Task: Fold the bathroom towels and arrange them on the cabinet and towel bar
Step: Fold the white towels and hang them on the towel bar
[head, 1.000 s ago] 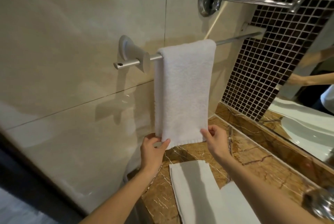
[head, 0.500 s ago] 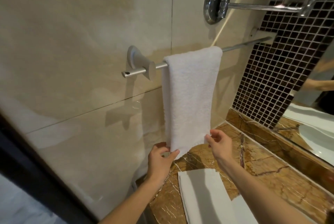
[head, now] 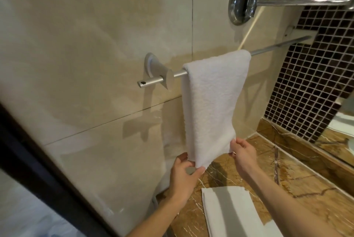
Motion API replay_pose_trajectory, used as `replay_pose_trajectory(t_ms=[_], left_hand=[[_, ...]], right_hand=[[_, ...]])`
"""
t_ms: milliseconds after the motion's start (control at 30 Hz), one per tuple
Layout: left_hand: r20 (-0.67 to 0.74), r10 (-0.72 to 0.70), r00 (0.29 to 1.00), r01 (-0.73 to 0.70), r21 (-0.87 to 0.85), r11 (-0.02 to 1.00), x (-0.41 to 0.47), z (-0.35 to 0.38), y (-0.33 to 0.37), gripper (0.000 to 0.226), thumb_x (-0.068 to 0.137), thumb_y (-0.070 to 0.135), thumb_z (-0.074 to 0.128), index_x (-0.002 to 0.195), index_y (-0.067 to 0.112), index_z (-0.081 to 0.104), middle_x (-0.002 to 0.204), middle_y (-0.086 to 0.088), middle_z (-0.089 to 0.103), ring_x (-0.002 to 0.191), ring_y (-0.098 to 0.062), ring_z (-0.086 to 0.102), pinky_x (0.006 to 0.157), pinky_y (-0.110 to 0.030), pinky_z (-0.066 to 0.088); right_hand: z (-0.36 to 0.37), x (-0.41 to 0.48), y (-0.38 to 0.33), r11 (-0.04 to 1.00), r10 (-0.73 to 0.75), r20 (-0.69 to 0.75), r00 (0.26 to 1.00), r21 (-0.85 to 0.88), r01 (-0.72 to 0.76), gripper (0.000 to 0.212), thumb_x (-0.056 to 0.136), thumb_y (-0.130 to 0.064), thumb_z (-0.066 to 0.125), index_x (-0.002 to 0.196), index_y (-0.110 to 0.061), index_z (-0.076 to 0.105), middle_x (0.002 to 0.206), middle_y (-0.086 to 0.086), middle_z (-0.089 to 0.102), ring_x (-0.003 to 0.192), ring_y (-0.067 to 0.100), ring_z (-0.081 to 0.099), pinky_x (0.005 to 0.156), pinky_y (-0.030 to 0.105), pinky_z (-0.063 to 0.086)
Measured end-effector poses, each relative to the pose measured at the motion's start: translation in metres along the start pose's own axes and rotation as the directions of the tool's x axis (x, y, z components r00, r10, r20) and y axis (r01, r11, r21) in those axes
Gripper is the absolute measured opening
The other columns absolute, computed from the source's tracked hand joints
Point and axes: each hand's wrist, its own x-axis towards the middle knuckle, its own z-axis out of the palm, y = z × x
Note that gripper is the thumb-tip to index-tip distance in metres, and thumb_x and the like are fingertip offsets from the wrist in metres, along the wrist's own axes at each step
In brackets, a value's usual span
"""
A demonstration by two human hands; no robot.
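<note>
Fingers (head: pixel 239 144) at bottom corners of white towel (head: pixel 210 102)

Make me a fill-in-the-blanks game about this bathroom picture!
1. The white towel hangs over the metal ____ on the wall.
2. The left hand and the right hand pinch its ____ corners.
3. The folded towel on the counter is ____ in colour.

Missing words: bar, bottom, white.
</note>
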Motion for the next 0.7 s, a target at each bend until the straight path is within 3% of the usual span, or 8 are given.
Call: replay_pose_trajectory(t_ms=[67,167,233,300,400,500,600,700], left_hand=[[0.017,0.001,1.0,-0.001,0.023,1.0,0.002,0.002,-0.001,0.014,0.076,0.036,0.077,0.085,0.029,0.069,0.111,0.02,0.05,0.096,0.002,0.051,0.07,0.005,0.034],[0.042,-0.006,0.999,0.003,0.073,0.997,0.006,0.005,-0.003,0.034,0.082,0.04,0.07,0.109,0.019,0.067,0.111,0.017,0.047,0.088,0.006,0.05,0.065,0.003,0.035],[0.03,-0.029,0.999,0.027,0.066,0.997,0.01,0.005,-0.001,0.032,0.083,0.036,0.069,0.103,0.011,0.069,0.101,0.015,0.053,0.08,0.008,0.053,0.061,0.002,0.037],[0.012,-0.046,0.999,0.046,0.027,0.999,0.012,0.006,-0.003,0.025,0.082,0.031,0.072,0.095,0.01,0.071,0.095,0.024,0.053,0.077,0.013,0.053,0.06,0.003,0.037],[-0.01,-0.051,0.999,0.051,0.034,0.998,0.012,0.004,-0.007,0.018,0.079,0.033,0.075,0.089,0.019,0.071,0.103,0.024,0.048,0.088,0.009,0.051,0.066,0.002,0.037],[-0.034,-0.073,0.997,0.075,0.055,0.996,0.012,0.004,-0.008,0.025,0.075,0.035,0.078,0.09,0.017,0.07,0.106,0.022,0.049,0.091,0.005,0.052,0.071,-0.001,0.037],[-0.014,-0.093,0.996,0.093,0.035,0.995,0.012,0.003,-0.002,0.027,0.075,0.036,0.078,0.09,0.015,0.07,0.099,0.033,0.048,0.085,0.011,0.053,0.062,0.004,0.037],[0.013,-0.091,0.996,0.09,0.039,0.995,0.012,0.002,0.001,0.02,0.073,0.037,0.078,0.071,0.025,0.062,0.083,0.029,0.054,0.074,0.014,0.056,0.054,0.003,0.038]], right_hand=[[0.002,0.0,0.0,0.994,0.054,0.007,0.999,0.09,-0.054,0.013,0.096,-0.008,0.051,0.103,-0.005,0.061,0.1,0.011,0.067,0.088,0.021,0.062,0.072,0.031,0.05],[0.001,0.0,0.005,0.984,0.106,0.049,0.993,0.138,-0.112,0.015,0.098,-0.01,0.049,0.104,-0.004,0.061,0.103,0.013,0.067,0.089,0.023,0.06,0.072,0.031,0.048],[-0.002,0.001,0.008,0.978,0.139,0.093,0.986,0.145,-0.151,0.018,0.098,-0.009,0.048,0.107,0.0,0.06,0.105,0.015,0.066,0.087,0.023,0.058,0.071,0.031,0.046],[-0.003,0.004,0.009,0.97,0.164,0.1,0.981,0.164,-0.179,0.021,0.098,-0.007,0.048,0.111,0.005,0.058,0.108,0.017,0.065,0.089,0.024,0.057,0.072,0.031,0.047],[-0.003,0.009,0.01,0.952,0.203,0.067,0.977,0.22,-0.213,0.024,0.097,-0.002,0.048,0.117,0.01,0.054,0.114,0.019,0.061,0.1,0.028,0.056,0.079,0.034,0.049],[0.001,0.01,0.01,0.946,0.22,0.056,0.974,0.23,-0.227,0.019,0.096,0.0,0.047,0.112,0.006,0.056,0.112,0.018,0.06,0.095,0.027,0.055,0.075,0.034,0.049],[0.004,0.009,0.008,0.948,0.21,0.064,0.976,0.231,-0.219,0.013,0.096,0.0,0.046,0.096,-0.001,0.059,0.103,0.016,0.062,0.086,0.024,0.055,0.071,0.035,0.046],[0.002,0.006,0.003,0.943,0.186,0.1,0.978,0.261,-0.206,0.017,0.095,0.0,0.046,0.101,-0.002,0.062,0.102,0.013,0.065,0.082,0.022,0.055,0.066,0.033,0.042]])
